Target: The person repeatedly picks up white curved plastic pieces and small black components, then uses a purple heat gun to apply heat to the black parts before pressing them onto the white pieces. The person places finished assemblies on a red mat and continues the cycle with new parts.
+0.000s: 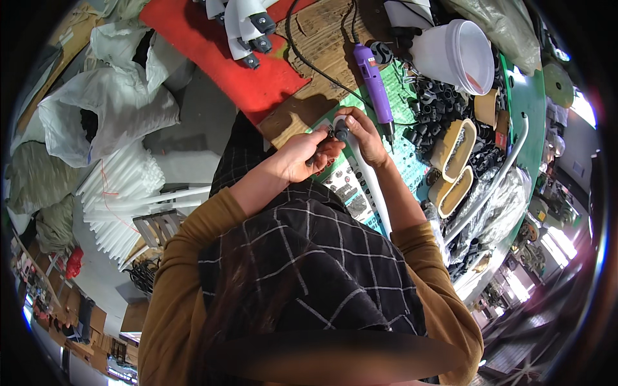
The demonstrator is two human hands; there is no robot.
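Note:
In front of my apron, a white curved tube [371,183] slants up from my lap. My right hand [367,136] is wrapped round its upper end. A black plastic fitting [341,133] sits at that end, between my two hands. My left hand [301,156] is closed, fingers curled, with a small dark part [311,161] showing at its fingers; its exact kind is hard to make out. The left fingertips are close against the black fitting. Just beyond my right hand, a purple electric screwdriver [374,83] lies with its bit pointing toward me.
Black plastic parts [438,106] are heaped at the right, by a white bucket [454,55] and two tan trays [444,164] of small metal pieces. White tubes with black ends [246,29] rest on red cloth [225,77]. A bundle of white tubes [119,193] is at left.

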